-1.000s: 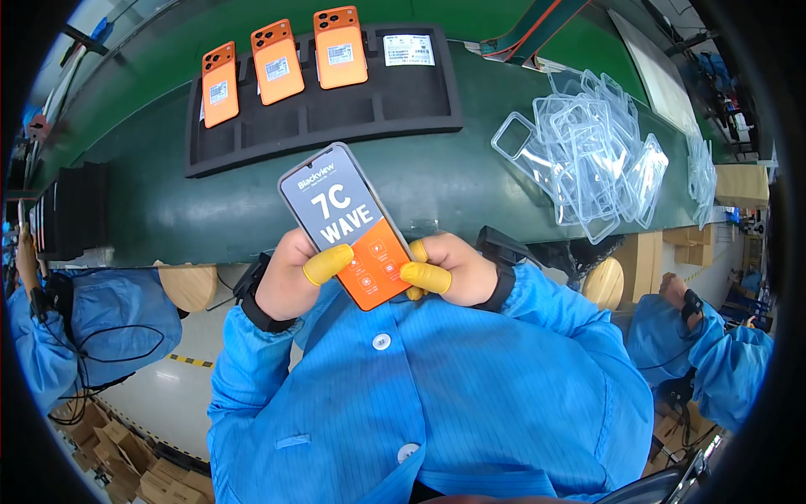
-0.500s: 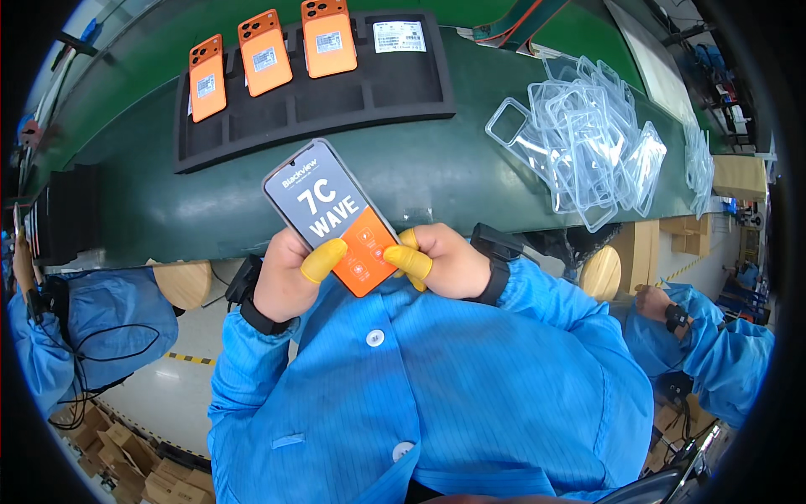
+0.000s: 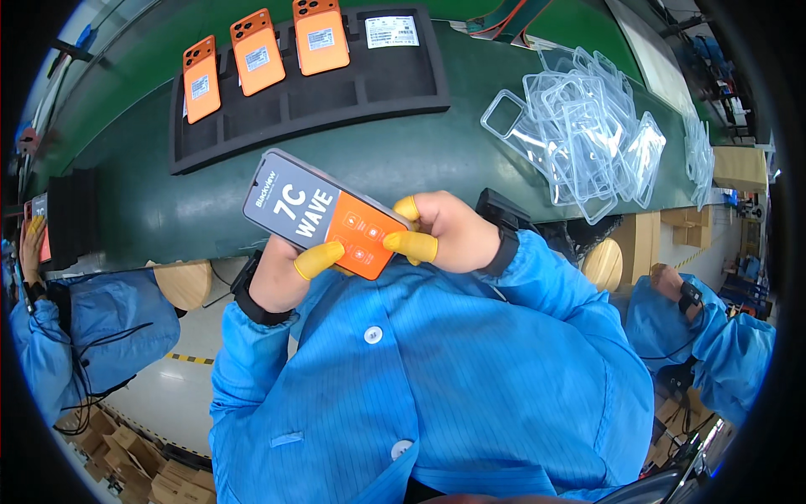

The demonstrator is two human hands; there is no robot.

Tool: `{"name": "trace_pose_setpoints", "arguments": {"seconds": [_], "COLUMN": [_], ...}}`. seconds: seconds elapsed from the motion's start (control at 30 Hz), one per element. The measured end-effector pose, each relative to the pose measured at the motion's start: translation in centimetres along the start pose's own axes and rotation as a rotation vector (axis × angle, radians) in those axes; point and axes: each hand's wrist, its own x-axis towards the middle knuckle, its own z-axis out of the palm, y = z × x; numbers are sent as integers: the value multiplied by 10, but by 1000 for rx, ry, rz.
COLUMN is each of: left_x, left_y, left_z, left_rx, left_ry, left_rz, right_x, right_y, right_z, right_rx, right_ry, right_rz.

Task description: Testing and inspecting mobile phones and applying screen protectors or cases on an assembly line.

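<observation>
Between my two hands is a smartphone [image 3: 323, 214], its front facing up under a grey and orange printed film. Its top end tilts to the upper left. My left hand [image 3: 290, 273] grips the lower left edge, the thumb in a yellow finger cot lying along it. At the lower right end my right hand [image 3: 441, 231] pinches the phone, with yellow cots on thumb and finger. A clear edge shows round the phone; whether it is a case I cannot tell. The fingers beneath the phone are mostly hidden.
Beyond the phone, a black foam tray [image 3: 319, 126] holds three orange phones [image 3: 260, 55] and a white label [image 3: 392, 32]. Clear phone cases [image 3: 579, 126] lie heaped on the green table [image 3: 403, 160] to the right. Co-workers' arms show at far left and right [image 3: 714, 323].
The phone has turned counterclockwise, its top end swinging to the left. My right hand has moved slightly up and right, and both hands still hold the phone.
</observation>
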Motion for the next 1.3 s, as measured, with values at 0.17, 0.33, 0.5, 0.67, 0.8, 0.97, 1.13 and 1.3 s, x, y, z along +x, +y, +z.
{"name": "trace_pose_setpoints", "arguments": {"seconds": [0.17,0.33,0.5,0.67,0.8,0.97,1.13,1.3], "left_x": [1,4,2,2,1,1,-2,-3], "left_y": [11,-5,4,0,-5,-5,-7,-13], "left_z": [6,18,29,29,30,34,35,34], "left_rx": [-117,-220,70,20,9,9,-1,41], "left_ry": [37,151,207,142,168,174,189,184], "left_rz": [1,-24,52,46,89,94,69,88], "right_x": [6,8,12,7,6,3,2,2], "right_y": [23,38,40,34,38,39,38,42], "right_z": [9,25,16,14,16,16,18,17], "right_rx": [203,189,104,83,73,104,130,127], "right_ry": [9,15,15,-4,8,-2,6,-11], "right_rz": [30,-84,-32,-52,-19,3,5,38]}}
